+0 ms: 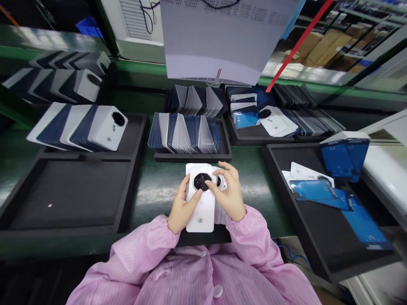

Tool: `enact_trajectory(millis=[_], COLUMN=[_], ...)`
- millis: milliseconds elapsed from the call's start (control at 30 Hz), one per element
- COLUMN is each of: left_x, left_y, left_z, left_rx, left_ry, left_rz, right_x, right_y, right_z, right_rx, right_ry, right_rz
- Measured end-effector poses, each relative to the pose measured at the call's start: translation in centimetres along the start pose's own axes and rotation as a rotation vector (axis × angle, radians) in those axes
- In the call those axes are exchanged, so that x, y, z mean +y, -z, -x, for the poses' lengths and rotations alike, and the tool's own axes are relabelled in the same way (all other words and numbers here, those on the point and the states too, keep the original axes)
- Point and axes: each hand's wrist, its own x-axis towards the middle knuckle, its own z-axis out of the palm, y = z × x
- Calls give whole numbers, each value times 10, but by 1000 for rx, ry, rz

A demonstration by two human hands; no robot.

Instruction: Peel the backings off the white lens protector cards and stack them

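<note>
Panel [205, 209] pinched: left hand [183, 209] at left edge, right hand [230, 197] at disc [200, 181]; bench [155, 186] open either side.

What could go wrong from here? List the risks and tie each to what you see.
Smudging: the right hand has its thumb on the dark disc, which could pick up fingerprints.

Scratching: the white panel in the left hand overlaps other white panels, so they might rub if it shifts.

Toppling: the fanned row of panels leans in its tray just beyond the hands and may tip if knocked.
</note>
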Motion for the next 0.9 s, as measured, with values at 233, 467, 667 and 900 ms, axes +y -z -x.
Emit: enact_trajectory(millis=[233, 467, 667, 900], left_x=[0, 2, 2, 3], left_y=[-2, -2, 0, 2], left_z=[1, 2, -1, -1], left_rx=[-37, -25, -1, -13], left_ry=[82, 46, -37, -62], left_rz=[-21, -42, -107, -75], right_x=[10, 4, 6, 6], right_y=[-6, -7, -12, -11], right_z=[3, 10, 15, 17], right_rx=[-54, 73, -13, -47], right_ry=[-82, 283, 506, 578], right_rz=[-109, -60, -165, -196])
